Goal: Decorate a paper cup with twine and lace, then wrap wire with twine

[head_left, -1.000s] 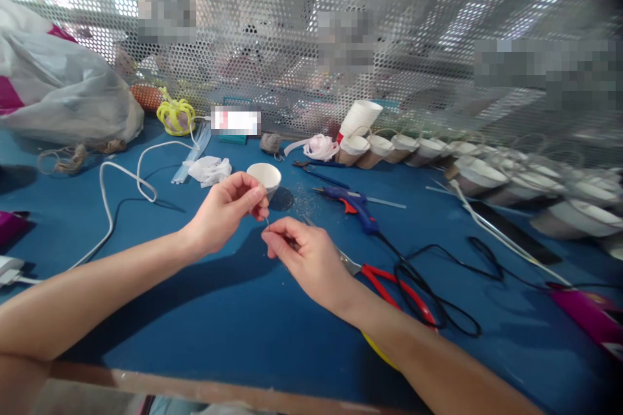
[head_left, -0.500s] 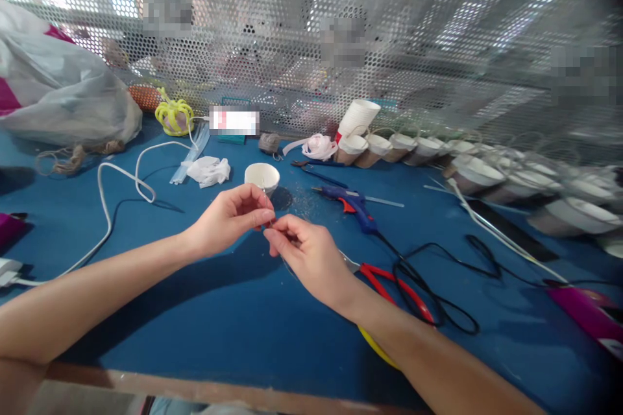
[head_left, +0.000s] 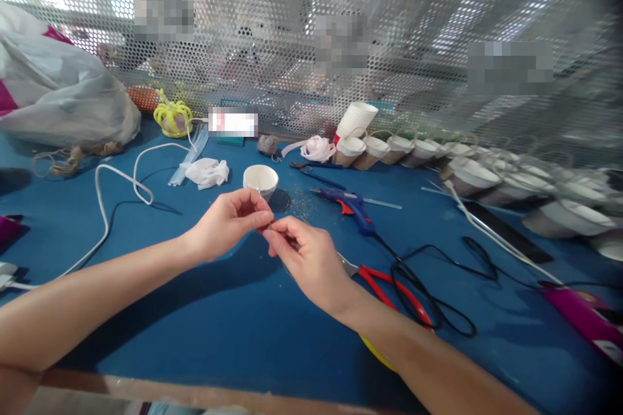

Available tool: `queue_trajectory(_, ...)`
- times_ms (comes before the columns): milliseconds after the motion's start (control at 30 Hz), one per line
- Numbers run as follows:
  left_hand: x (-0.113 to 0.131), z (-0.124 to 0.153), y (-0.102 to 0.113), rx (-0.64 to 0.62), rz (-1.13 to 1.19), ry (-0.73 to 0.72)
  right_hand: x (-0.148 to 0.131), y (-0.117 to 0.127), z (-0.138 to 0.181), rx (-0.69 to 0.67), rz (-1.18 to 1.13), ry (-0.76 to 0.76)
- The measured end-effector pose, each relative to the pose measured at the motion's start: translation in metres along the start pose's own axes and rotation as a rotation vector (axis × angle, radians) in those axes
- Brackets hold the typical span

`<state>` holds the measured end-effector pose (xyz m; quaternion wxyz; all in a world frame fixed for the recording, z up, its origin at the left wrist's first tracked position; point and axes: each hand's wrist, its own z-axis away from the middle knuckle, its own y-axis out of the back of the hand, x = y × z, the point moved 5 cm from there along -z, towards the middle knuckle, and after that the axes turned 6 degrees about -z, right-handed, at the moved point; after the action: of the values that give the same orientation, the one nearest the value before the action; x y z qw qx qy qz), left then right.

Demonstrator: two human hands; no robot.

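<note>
Over the blue table my left hand and my right hand meet fingertip to fingertip. Both are closed in a pinch on a thin, short strand or needle that is too small to name. Just behind the fingers stands a small white paper cup. A blue glue gun lies to the right of it. Red-handled scissors lie under my right wrist.
A black cord loops at the right. A row of white cups lines the back right by the perforated metal screen. A white cable, glue sticks, a white cloth scrap and a plastic bag lie left.
My two hands have drawn together until the fingertips touch, and the short strand between them is now nearly hidden. The view shifted slightly.
</note>
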<state>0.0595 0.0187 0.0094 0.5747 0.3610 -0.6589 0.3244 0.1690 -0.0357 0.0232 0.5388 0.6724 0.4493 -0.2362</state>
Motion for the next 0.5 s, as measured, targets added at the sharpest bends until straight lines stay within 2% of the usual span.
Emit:
queue_trajectory(133, -0.003, -0.001, 0.001, 0.033, 0.052, 0.063, 0.006, -0.001, -0.003, -0.042, -0.105, -0.114)
queue_trajectory(300, -0.003, -0.001, 0.004, 0.064, 0.137, 0.085, 0.019, -0.009, -0.005, -0.197, -0.487, -0.364)
queue_trajectory(400, -0.003, -0.001, 0.005, 0.071, 0.170, 0.059, 0.023, -0.012, -0.005, -0.230, -0.700, -0.420)
queue_trajectory(500, -0.003, 0.000, 0.004, 0.028, 0.187, 0.019, 0.025, -0.013, -0.004, -0.237, -0.797, -0.434)
